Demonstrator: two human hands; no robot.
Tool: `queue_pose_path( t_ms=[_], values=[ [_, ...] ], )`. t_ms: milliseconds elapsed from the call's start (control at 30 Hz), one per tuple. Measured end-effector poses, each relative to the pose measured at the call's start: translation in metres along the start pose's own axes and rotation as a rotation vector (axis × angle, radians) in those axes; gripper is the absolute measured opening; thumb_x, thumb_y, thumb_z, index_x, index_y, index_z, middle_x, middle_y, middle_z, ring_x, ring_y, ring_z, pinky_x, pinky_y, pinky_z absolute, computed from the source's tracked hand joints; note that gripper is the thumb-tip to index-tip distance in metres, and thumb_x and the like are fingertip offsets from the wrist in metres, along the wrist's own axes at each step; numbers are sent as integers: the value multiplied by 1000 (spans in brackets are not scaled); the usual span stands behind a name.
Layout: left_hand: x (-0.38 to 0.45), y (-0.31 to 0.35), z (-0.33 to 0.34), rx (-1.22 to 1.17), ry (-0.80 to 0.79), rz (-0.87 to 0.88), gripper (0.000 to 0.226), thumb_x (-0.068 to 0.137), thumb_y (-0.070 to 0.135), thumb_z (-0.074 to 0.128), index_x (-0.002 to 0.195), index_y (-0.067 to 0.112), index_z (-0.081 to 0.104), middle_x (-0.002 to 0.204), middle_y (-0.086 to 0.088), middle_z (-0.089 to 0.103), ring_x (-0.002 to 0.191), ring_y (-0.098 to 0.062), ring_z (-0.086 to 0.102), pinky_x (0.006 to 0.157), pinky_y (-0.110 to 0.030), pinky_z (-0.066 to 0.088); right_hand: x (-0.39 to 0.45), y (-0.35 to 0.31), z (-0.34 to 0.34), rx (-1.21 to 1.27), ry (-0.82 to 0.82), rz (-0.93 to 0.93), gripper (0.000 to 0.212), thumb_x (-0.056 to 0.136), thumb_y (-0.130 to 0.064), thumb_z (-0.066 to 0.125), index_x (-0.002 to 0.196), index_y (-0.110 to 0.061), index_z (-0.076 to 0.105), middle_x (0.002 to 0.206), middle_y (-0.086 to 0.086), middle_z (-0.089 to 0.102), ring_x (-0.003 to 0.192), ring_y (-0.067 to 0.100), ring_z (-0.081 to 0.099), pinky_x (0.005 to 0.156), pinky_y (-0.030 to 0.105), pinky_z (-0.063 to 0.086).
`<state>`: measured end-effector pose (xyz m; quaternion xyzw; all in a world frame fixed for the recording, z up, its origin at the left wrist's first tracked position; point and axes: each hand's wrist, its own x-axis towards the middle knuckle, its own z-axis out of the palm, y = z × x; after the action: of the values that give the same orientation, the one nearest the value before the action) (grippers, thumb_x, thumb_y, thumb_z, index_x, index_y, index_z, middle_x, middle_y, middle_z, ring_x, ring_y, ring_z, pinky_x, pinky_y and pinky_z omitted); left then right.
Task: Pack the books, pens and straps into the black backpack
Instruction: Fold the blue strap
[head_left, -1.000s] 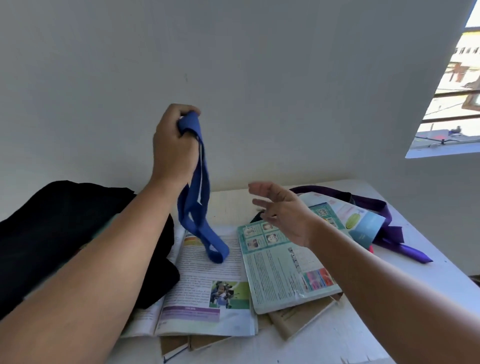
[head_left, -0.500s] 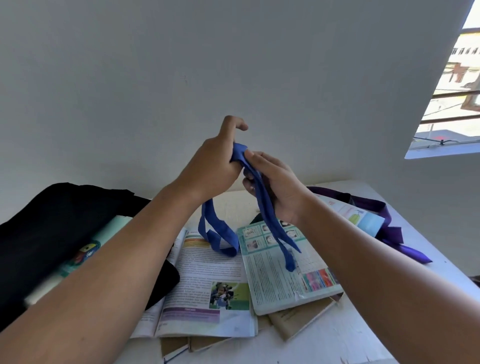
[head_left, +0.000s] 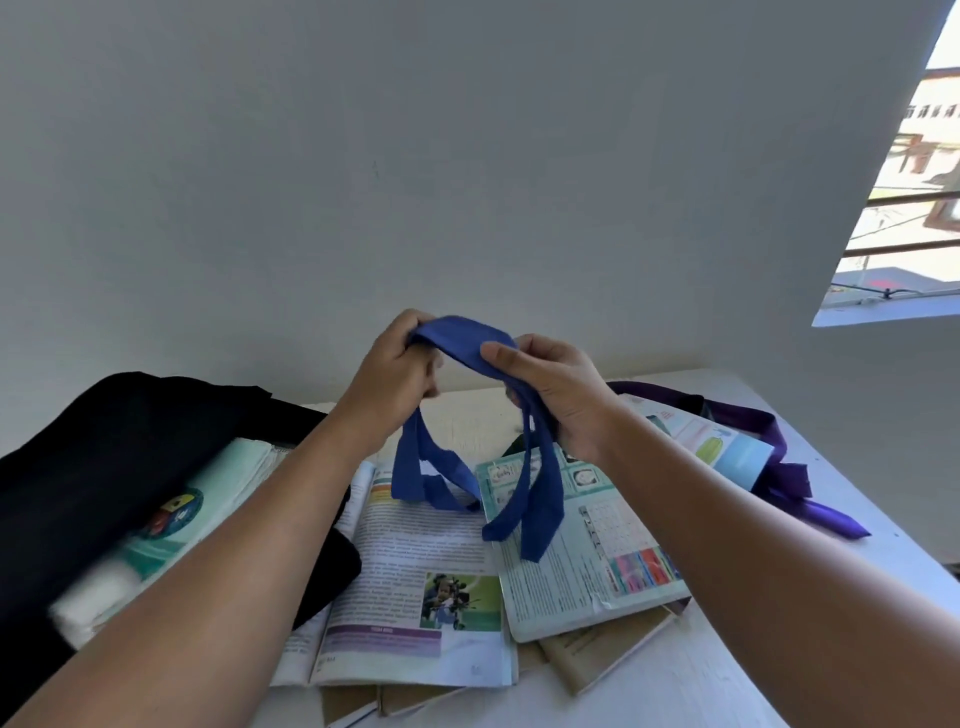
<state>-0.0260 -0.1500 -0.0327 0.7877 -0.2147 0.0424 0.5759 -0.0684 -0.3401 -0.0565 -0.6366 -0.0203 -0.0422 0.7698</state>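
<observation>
Both hands hold a blue strap (head_left: 460, 340) up above the table. My left hand (head_left: 392, 379) grips its left part and my right hand (head_left: 558, 389) grips its right part, with a short span stretched between them. Loops and ends of the strap hang down over the books. The black backpack (head_left: 104, 467) lies open at the left with a pale green book (head_left: 208, 499) inside. Several books lie on the table, among them an open textbook (head_left: 415, 597) and a teal book (head_left: 587, 561). A purple strap (head_left: 779, 467) lies at the right.
The white table (head_left: 727, 675) stands against a plain grey wall (head_left: 415, 156). Brown books (head_left: 597, 654) stick out under the pile near the front edge. A window opening (head_left: 904, 208) is at the upper right.
My left hand came down and toward the middle with the blue strap. My right hand rose, took hold of the strap, and the two hands then drew apart along it.
</observation>
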Motion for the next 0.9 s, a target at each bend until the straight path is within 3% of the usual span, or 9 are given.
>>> queue_pose_path(
  t_ms=[67,167,333,467,600,700,767,833,900],
  values=[
    [6,12,3,-23,66,57,29,94,-5,31,89,14,52,64,3,45,58,-17,37,58,-36,36,-2,-1,6,-131,-76,32,29,92,-38,77,88,-10,70,74,4,66,68,19,59,59,26,46],
    [14,29,3,42,19,172,25,91,-5,32,92,10,52,64,6,48,59,-16,39,57,-32,36,-3,-12,14,-79,-166,49,46,94,-46,68,120,-8,73,106,6,76,96,21,70,85,33,54],
    [18,48,1,160,16,306,16,97,1,44,104,9,56,73,12,58,62,-10,51,61,-30,42,1,-37,24,153,-184,-78,14,105,-17,58,111,-13,70,90,-2,75,78,10,69,77,28,55],
    [6,23,12,73,-41,134,21,99,2,42,112,11,55,94,-5,68,85,-24,67,78,-38,54,3,-50,27,347,-128,-131,14,107,-15,56,111,-10,68,82,-1,75,68,11,70,60,27,57],
    [-13,-1,32,-193,-65,-189,29,101,-2,37,100,11,63,73,0,74,66,-13,69,80,-36,57,6,-44,28,336,-101,-126,14,104,-22,61,109,-15,72,92,1,76,81,16,71,81,41,59],
    [-12,-4,39,-450,-6,-258,31,102,2,39,113,12,66,86,-7,76,81,-24,71,88,-46,58,6,-38,29,334,-75,-118,16,104,-24,62,113,-16,72,98,2,77,85,17,73,77,40,61],
    [-12,-1,44,-505,-7,-237,34,102,3,37,123,13,63,95,-13,77,85,-30,73,84,-48,59,5,-37,29,322,-55,-94,17,103,-29,64,114,-19,72,99,1,77,85,19,74,68,39,63],
    [-18,3,48,-511,-33,-223,32,103,4,35,120,10,61,90,-13,77,76,-28,74,77,-47,61,5,-39,28,272,-38,-67,17,101,-34,67,112,-22,72,98,-1,76,86,22,72,59,37,58],
    [-19,7,49,-560,-43,-212,24,103,4,36,111,3,59,77,-12,72,64,-26,69,63,-39,61,7,-40,26,250,-40,-79,19,101,-31,68,114,-17,70,98,2,73,91,26,68,64,48,62]
  ],
)
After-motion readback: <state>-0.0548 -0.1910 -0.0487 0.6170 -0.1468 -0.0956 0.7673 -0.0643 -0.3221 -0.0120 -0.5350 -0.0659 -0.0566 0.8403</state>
